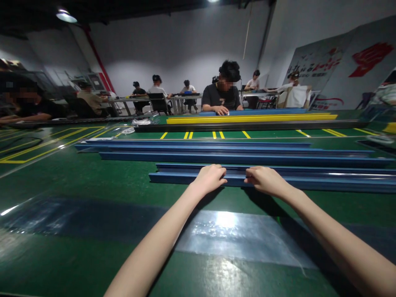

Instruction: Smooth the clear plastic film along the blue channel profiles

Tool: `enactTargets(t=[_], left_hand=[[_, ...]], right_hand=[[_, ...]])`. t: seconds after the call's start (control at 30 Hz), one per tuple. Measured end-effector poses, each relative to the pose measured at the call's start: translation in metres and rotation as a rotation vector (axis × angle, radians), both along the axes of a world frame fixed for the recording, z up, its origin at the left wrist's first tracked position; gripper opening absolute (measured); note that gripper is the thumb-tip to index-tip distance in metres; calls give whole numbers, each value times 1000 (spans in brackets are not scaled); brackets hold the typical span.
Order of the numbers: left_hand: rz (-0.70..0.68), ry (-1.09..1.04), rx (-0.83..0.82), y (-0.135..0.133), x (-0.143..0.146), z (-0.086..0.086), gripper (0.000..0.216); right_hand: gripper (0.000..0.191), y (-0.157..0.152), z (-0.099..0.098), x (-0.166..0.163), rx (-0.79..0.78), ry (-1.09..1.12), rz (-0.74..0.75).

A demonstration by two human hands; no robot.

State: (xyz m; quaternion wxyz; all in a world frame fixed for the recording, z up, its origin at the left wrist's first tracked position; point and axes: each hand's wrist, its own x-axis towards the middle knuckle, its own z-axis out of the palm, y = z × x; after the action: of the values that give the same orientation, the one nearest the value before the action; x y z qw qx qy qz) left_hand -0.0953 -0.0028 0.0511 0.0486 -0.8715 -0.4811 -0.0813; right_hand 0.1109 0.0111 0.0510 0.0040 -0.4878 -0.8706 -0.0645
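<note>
My left hand (210, 178) and my right hand (265, 179) reach forward side by side, a small gap between them. Both have their fingers curled over the near edge of the nearest long blue rail (173, 177), which lies flat across the green floor. A second blue rail (324, 170) lies directly behind it, touching or nearly so. Both forearms stretch out from the bottom of the view.
More long blue rails (216, 152) lie parallel farther back. A person (223, 91) sits opposite behind yellow (247, 119) and black rails. Other people sit at tables at the back and left. Yellow floor lines (46, 145) run at left. A shiny plastic sheet (229, 231) lies under my arms.
</note>
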Motion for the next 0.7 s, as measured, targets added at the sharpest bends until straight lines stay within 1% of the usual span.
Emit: enactTargets(t=[0.17,0.33,0.47,0.7], left_hand=[[7,43,36,1,7,-3,20],[35,78,32,-5,0,-1,17],[66,94,35,-6,-18,-1,15],[190,118,8,-11,-60,-1,11]], right_hand=[[17,-2,0,-1,25,-18,-14],[18,-5,0,-13,34,-31,-13],[19,-8,1,-34,33,-32,3],[20,-15,-1,-82,82,47,26]])
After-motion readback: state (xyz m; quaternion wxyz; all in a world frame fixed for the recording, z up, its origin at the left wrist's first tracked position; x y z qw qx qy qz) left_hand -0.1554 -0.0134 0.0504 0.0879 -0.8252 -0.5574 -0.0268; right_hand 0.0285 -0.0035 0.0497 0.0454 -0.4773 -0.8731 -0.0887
